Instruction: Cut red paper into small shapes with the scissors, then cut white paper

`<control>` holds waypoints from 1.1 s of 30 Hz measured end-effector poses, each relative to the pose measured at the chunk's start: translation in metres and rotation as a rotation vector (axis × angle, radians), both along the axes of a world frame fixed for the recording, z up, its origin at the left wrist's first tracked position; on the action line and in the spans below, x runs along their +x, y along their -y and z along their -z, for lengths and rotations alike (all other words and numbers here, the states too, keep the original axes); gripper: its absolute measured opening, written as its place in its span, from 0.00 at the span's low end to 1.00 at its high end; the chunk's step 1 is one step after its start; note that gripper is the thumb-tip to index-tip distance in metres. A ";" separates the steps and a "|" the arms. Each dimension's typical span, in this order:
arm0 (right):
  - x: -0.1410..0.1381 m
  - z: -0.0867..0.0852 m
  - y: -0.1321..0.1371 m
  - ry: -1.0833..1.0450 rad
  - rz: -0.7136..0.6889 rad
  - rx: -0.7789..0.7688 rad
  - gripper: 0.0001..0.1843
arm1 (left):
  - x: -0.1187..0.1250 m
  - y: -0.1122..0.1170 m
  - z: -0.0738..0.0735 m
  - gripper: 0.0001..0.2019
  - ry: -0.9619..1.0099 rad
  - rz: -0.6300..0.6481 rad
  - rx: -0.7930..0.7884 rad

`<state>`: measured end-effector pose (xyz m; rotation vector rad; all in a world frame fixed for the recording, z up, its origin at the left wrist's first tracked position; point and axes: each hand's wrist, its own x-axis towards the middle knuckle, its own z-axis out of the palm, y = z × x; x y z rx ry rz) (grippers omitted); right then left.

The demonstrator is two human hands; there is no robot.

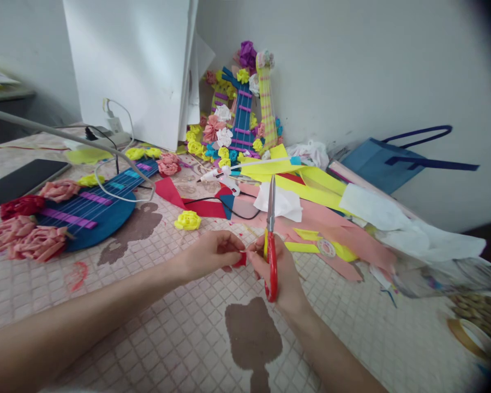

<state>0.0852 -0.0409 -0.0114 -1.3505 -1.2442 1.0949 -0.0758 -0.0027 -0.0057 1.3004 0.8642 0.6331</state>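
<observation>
My left hand (219, 252) is closed in a pinch on a small piece of red paper (240, 260). The fingertips of my right hand (284, 267) meet it at the same spot. Scissors with red handles (272, 267) are held in my right hand, blades pointing up and away from me. Beyond my left hand lies a yellow paper flower (187, 220). A strip of red paper (207, 208) and a white glue gun (220, 176) lie farther back, with a crumpled white sheet (280, 202) just behind the scissors.
On the left lies a blue paper guitar (102, 218) with pink and red paper flowers, beside a dark phone (22, 180). Decorated guitars (242, 120) lean at the wall. Yellow strips (298, 183), pink paper (331, 229), a blue bag (382, 164) and a tape roll (472, 335) lie right. A white cable (85, 142) crosses left.
</observation>
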 end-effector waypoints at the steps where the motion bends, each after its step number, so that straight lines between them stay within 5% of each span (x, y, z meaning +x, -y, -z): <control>1: 0.000 0.000 0.000 -0.015 0.008 -0.012 0.12 | -0.001 -0.001 0.001 0.08 0.021 -0.003 0.008; 10: 0.008 0.005 -0.002 -0.200 -0.048 -0.086 0.13 | -0.008 -0.008 -0.005 0.11 0.013 -0.028 0.073; 24: 0.007 0.005 -0.006 -0.098 -0.048 -0.147 0.13 | -0.010 -0.005 -0.011 0.03 -0.063 0.049 0.376; 33: 0.006 0.000 -0.005 -0.209 -0.012 -0.156 0.15 | -0.013 -0.007 -0.012 0.16 -0.197 0.144 0.592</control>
